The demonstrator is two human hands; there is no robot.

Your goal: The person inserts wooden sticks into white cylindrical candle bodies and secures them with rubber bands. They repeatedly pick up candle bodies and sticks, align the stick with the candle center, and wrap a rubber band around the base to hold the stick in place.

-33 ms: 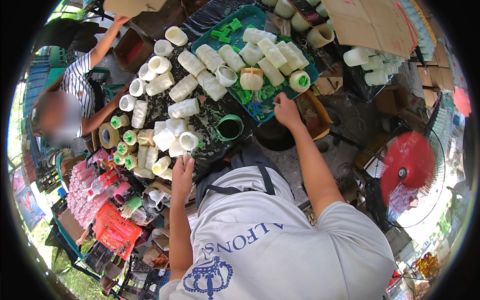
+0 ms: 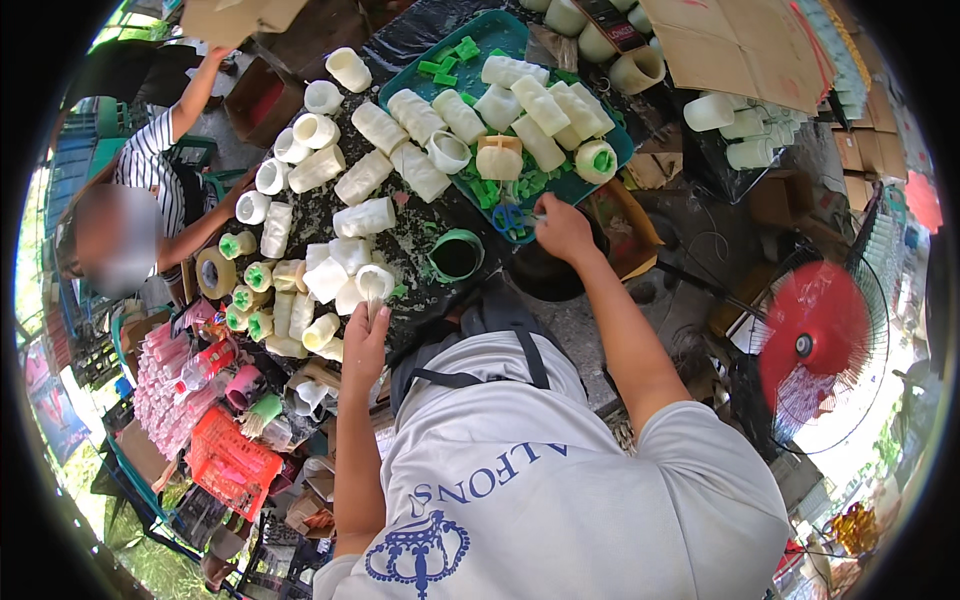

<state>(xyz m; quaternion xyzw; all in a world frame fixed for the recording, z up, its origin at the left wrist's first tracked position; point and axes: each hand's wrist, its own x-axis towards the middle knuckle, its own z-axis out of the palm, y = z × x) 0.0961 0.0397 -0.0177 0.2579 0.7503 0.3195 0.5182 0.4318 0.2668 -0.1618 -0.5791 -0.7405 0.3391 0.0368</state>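
My left hand (image 2: pixel 364 340) is closed on a thin bundle of pale strands (image 2: pixel 374 306), held upright beside a hollow white wax cylinder (image 2: pixel 375 281). My right hand (image 2: pixel 563 228) is at the near right edge of a teal tray (image 2: pixel 408 75), fingers pinched together; what they hold, if anything, is too small to make out. Just left of these fingertips lie scissors with blue handles (image 2: pixel 510 219). The tray carries several cream wax cylinders (image 2: pixel 541 105), green chips (image 2: pixel 489 192) and a tan-banded cylinder (image 2: pixel 499 158). Between my hands stands a green-rimmed cup (image 2: pixel 457 255).
More wax cylinders, some green-filled (image 2: pixel 258 276), and a tape roll (image 2: pixel 215 273) crowd the table's left. Across it, a person in a striped top (image 2: pixel 155 150) holds cardboard (image 2: pixel 240 18). A red fan (image 2: pixel 815 325) stands right. An orange basket (image 2: pixel 232 450) sits lower left.
My right hand has moved slightly left and toward me, its fingertips closer to the scissors' blue handles. My left hand keeps its hold on the strands, almost unmoved.
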